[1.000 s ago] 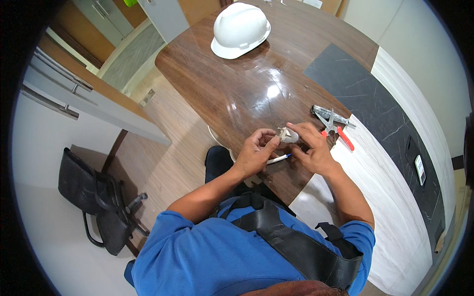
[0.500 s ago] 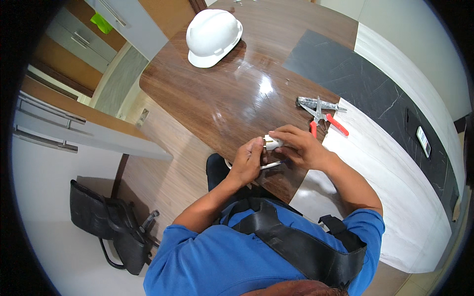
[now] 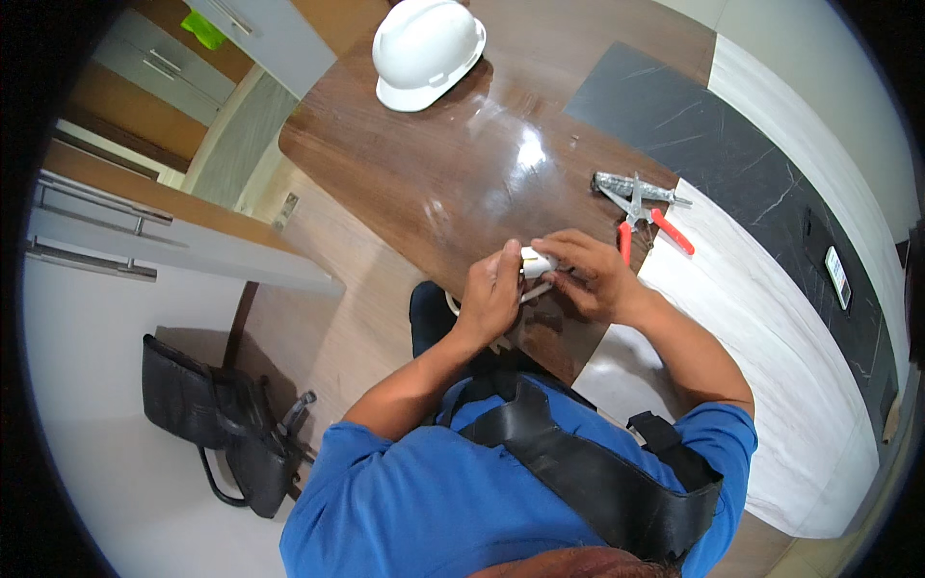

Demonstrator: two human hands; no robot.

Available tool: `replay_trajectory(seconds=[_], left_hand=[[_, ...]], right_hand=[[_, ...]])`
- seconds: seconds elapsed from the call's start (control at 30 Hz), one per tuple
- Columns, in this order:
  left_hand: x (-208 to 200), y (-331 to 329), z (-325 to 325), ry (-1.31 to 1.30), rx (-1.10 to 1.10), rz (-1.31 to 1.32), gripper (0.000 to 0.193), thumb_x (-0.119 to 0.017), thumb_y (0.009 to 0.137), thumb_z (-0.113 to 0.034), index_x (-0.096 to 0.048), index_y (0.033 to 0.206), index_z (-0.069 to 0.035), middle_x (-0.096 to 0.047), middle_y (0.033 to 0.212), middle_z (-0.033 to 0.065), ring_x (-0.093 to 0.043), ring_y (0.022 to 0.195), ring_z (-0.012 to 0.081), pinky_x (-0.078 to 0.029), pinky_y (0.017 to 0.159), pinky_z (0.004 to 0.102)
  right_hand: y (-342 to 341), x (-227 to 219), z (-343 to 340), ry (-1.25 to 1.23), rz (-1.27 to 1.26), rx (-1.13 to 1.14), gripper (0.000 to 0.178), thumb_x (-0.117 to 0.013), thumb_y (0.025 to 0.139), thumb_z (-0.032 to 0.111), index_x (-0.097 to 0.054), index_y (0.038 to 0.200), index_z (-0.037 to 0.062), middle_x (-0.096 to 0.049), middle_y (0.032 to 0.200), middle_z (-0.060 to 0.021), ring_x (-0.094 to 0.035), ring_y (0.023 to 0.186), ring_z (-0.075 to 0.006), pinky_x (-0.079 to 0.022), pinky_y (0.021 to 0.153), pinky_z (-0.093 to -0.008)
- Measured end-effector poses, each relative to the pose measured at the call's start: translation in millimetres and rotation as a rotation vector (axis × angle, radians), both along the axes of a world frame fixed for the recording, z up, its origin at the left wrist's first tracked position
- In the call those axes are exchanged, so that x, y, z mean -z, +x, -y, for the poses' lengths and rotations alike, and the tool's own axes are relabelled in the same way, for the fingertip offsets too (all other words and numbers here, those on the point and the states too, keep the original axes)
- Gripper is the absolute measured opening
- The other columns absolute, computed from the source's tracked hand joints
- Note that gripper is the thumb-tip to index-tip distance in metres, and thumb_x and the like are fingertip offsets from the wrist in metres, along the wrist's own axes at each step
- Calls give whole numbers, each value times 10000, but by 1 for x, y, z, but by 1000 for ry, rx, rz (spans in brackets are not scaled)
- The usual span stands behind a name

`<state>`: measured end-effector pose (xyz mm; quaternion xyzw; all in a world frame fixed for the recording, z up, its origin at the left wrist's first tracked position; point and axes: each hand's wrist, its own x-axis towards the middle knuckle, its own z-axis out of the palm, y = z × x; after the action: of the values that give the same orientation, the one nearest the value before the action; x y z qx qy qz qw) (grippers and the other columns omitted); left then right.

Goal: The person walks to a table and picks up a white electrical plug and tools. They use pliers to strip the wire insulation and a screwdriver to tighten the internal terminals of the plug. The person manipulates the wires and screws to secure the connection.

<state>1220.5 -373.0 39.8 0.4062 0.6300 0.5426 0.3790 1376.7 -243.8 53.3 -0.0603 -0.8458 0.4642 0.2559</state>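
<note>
A small white electrical plug is held between both hands, just above the brown table's near edge. My left hand is closed on its left end, thumb on top. From the right, the bent fingers and thumb of my right hand grip the plug's other end. A white cable loops below the plug, passing under my left hand. Fingers cover much of the plug. Beyond my right hand lie red-handled pliers with open jaws, touching or overlapping a screwdriver with a clear handle.
A white hard hat rests on the brown wooden tabletop at the far left. To the right, a phone lies on the black marble-look strip. A black chair stands at lower left, near drawers with metal handles.
The view has shifted slightly, so the tabletop items sit higher and farther right. The plug has turned a little in my fingers, and its metal parts show less.
</note>
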Motion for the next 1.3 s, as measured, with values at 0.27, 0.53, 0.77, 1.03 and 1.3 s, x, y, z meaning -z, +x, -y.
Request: replay_trajectory(seconds=[0.27,0.53,0.77,1.03,1.3], left_hand=[[-10,5,3,-10,-43,186,514,-365,1073,-390,-652,1012,32,-637,827,53,-591,693,97,-511,580,257],[2,6,4,16,-71,235,524,-378,1068,-404,-663,990,29,-605,744,31,-561,608,90,-493,534,254],[8,6,4,-26,-35,1,506,-395,1062,-398,-671,1013,23,-655,753,118,-625,670,158,-505,603,318],[3,11,9,73,21,-114,481,-375,1078,-358,-649,1082,37,-679,891,71,-603,815,121,-498,733,288],[-7,12,11,88,-35,-142,474,-394,1066,-361,-657,1025,32,-664,794,185,-636,726,218,-494,687,353]], right_hand=[[-4,-14,4,20,76,20,450,-673,828,-41,-599,1259,63,-610,1218,-149,-642,1055,-325,-543,858,-376],[-4,-19,0,-67,106,-24,426,-695,829,-20,-610,1242,49,-627,1203,-144,-632,1104,-301,-510,914,-365],[-3,-22,-5,-167,186,13,489,-779,827,201,-615,1249,16,-675,1136,-183,-659,1034,-269,-513,872,-359],[-5,-12,0,-199,226,-77,464,-779,827,217,-632,1218,15,-703,1069,-182,-684,947,-257,-523,803,-349],[-5,-14,-2,-93,206,-106,469,-784,820,205,-625,1221,21,-689,1098,-177,-664,962,-279,-514,832,-375]])
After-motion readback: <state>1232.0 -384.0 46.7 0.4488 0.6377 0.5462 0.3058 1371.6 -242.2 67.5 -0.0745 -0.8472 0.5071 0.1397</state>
